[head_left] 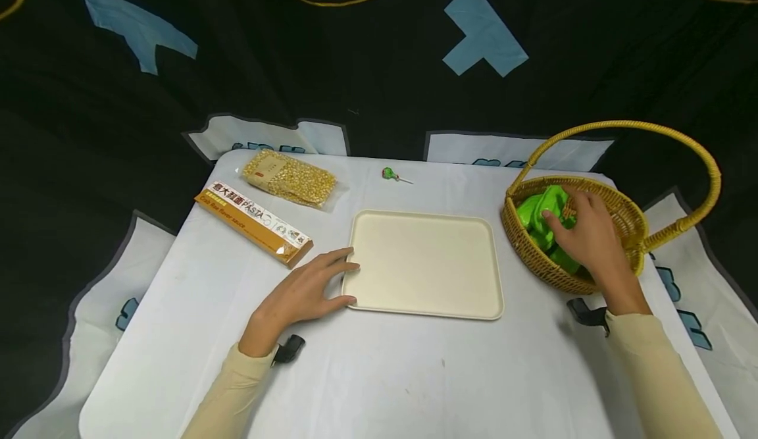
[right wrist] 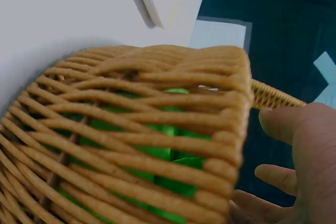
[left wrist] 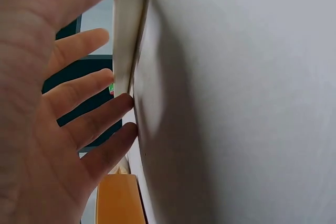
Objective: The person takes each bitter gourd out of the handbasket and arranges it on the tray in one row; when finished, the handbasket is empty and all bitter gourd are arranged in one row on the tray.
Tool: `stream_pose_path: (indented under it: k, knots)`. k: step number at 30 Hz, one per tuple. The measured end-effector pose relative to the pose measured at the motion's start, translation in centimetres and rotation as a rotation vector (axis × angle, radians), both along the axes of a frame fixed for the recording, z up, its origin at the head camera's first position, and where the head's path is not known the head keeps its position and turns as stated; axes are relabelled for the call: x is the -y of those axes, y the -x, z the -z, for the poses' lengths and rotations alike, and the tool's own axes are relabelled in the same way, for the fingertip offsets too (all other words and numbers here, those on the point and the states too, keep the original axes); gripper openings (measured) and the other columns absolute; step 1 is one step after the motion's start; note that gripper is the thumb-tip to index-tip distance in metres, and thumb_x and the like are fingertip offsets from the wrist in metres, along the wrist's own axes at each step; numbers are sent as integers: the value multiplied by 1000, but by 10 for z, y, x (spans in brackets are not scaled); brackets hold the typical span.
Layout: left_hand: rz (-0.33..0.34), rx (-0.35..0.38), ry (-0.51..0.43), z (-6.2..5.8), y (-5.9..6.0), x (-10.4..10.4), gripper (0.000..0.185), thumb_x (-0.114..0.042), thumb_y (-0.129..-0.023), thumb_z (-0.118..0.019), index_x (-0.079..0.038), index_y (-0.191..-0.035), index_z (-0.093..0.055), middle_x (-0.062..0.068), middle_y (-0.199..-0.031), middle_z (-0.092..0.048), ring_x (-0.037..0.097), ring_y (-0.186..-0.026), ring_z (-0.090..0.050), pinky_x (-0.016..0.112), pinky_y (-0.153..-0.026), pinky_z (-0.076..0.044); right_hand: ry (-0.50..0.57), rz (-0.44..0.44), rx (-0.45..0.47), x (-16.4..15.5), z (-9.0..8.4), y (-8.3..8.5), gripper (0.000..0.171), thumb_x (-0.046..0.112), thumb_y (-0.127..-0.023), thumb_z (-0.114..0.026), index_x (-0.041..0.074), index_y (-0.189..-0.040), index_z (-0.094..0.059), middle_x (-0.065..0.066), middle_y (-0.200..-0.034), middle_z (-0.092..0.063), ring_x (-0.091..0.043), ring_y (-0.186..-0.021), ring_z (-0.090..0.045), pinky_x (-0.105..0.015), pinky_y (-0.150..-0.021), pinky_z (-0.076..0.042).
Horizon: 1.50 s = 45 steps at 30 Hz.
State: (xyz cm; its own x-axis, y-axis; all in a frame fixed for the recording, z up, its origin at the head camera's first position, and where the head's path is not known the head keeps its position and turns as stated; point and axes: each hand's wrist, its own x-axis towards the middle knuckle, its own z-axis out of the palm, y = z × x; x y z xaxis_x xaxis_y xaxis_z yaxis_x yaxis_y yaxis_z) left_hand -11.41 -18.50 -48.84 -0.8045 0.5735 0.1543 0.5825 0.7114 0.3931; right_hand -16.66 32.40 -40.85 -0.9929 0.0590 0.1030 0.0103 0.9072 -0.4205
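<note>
My left hand (head_left: 302,291) is at the left side of a cream rectangular tray (head_left: 422,264), fingers spread and fingertips at its rim. In the left wrist view its fingers (left wrist: 79,92) reach along the tray's edge (left wrist: 128,30), low by the white table. Over the wicker basket (head_left: 533,262) at the right, my right hand (head_left: 592,232) hovers with loosely bent fingers, close to a glossy bright green thing (head_left: 533,214) lying inside. Through the weave the green thing (right wrist: 181,177) shows in the right wrist view, partly hidden. The thumb (right wrist: 281,121) there stands apart from the other fingers.
A pasta box (head_left: 254,222) lies left of the tray, with a bag of yellow kernels (head_left: 290,179) behind it. A green-headed lollipop (head_left: 389,174) lies near the table's (head_left: 414,380) back edge. The basket's tall handle (head_left: 707,182) arches out to the right.
</note>
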Motion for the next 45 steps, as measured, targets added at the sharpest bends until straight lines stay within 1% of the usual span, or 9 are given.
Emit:
stream_pose_path:
  k: [6,10,15,21,29,35,38,42,45]
  knots:
    - [-6,46,-11,-1,4,2,60,-54,-84,-78,-22,-133,-65,1,-157,-44,20,-142,-43,41,-115,-41,-11,-4,48,-5,1,13,84,57,-97,-55,6,-158,-29,-37,-148,-31,-56,-126,-40,-78,-95,-39]
    - [-16,73,-6,-2,5,2,60,-55,-84,-77,-23,-134,-65,-1,-158,-42,18,-143,-41,40,-116,-39,-26,2,90,-7,2,18,91,64,-95,-53,6,-159,-25,-39,-150,-28,-58,-126,-39,-78,-97,-38]
    - [-14,74,-6,0,6,4,61,-55,-85,-77,-23,-134,-65,-2,-158,-42,18,-144,-41,40,-116,-39,-40,8,143,-9,5,23,96,68,-94,-49,5,-160,-20,-39,-154,-22,-62,-129,-34,-79,-101,-33]
    - [-8,64,-16,3,5,4,60,-55,-84,-78,-23,-134,-65,-2,-158,-43,18,-142,-42,40,-113,-42,-33,1,157,-10,8,28,95,66,-95,-50,3,-159,-21,-40,-155,-19,-63,-133,-30,-79,-103,-30]
    - [-24,84,-16,4,4,5,63,-56,-84,-77,-24,-136,-63,-3,-159,-41,17,-144,-40,39,-116,-38,14,-39,100,-6,8,32,88,54,-94,-61,3,-157,-27,-37,-155,-22,-59,-134,-32,-79,-101,-33]
    - [-16,61,-32,5,2,5,62,-54,-83,-79,-21,-134,-65,0,-158,-43,20,-142,-43,42,-114,-41,39,-24,58,-1,9,28,88,48,-92,-65,5,-158,-26,-35,-155,-22,-55,-128,-37,-77,-97,-38]
    - [-13,56,-42,5,2,5,60,-53,-83,-79,-19,-130,-66,1,-157,-44,22,-142,-43,43,-113,-42,57,-19,-1,0,7,24,85,44,-92,-67,6,-158,-28,-33,-154,-25,-51,-122,-41,-74,-93,-42]
    - [-30,72,-42,4,2,5,57,-53,-82,-80,-18,-125,-67,-1,-157,-44,20,-142,-43,41,-113,-42,89,-43,-114,0,4,18,81,35,-90,-70,4,-155,-33,-31,-153,-29,-49,-120,-43,-70,-92,-42]
    - [-47,83,-42,4,1,6,54,-53,-81,-81,-19,-121,-67,-3,-157,-44,18,-142,-43,39,-114,-41,102,-60,-174,2,2,13,80,31,-88,-72,3,-154,-36,-30,-153,-31,-48,-121,-43,-68,-92,-42]
